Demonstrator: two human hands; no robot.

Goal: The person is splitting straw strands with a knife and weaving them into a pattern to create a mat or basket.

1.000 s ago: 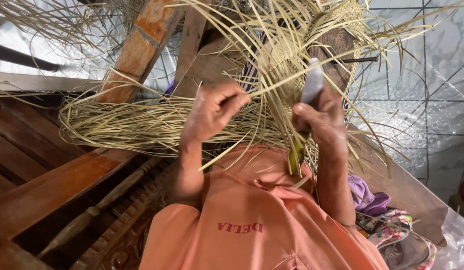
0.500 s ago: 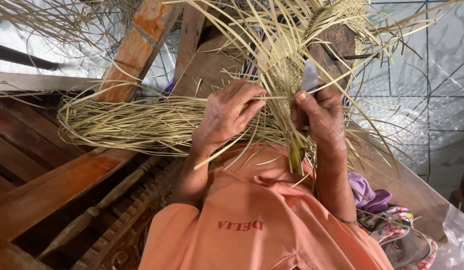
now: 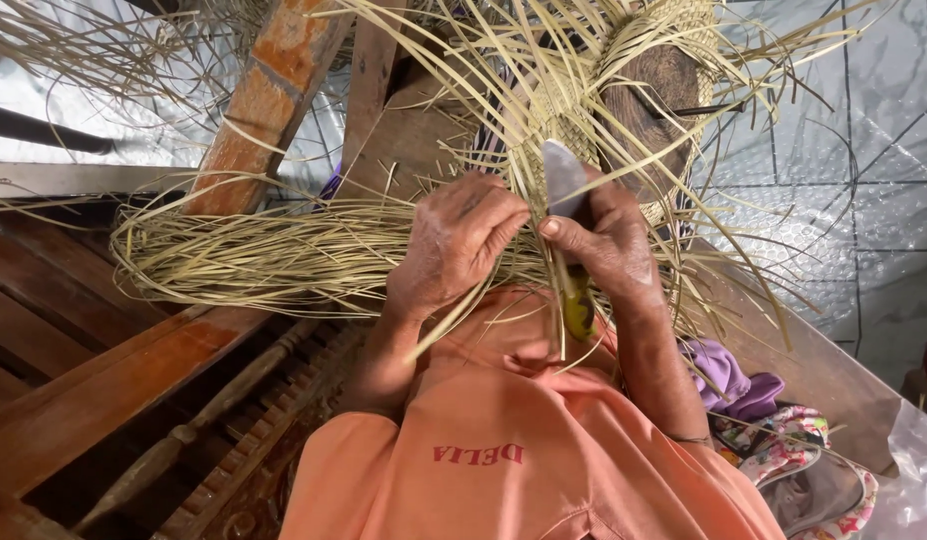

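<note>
At the far left, dark wooden planks (image 3: 44, 300) run under a reddish wooden beam (image 3: 104, 390) that slants toward the lower left corner, with a turned wooden spindle (image 3: 214, 420) lying beside it. Above them a thick bundle of pale straw strips (image 3: 254, 255) stretches sideways across the middle of the view, looping round at its left end. Behind the bundle a rust-coloured wooden post (image 3: 274, 90) leans upward.

The left hand (image 3: 454, 245) sits on the right end of that bundle, fingers curled down and closed over a few strips, pinching them against the palm. Just beside it, almost touching, the right hand (image 3: 609, 245) is wrapped round a knife (image 3: 564, 190): the grey blade points up past the thumb, and a yellow-green handle shows below the fist. Thumb and forefinger also press on a strip by the blade.

Both hands work at the lower edge of a half-woven straw piece (image 3: 574, 110), whose plaited part curves over a dark rounded wooden form (image 3: 664, 100) while loose strips fan out in every direction. Below lies the person's orange shirt (image 3: 524, 440). To the right, purple cloth (image 3: 729, 375) and a flowered fabric (image 3: 804, 460) rest on a wooden bench (image 3: 824, 370), with clear plastic sheeting (image 3: 864, 200) behind.
</note>
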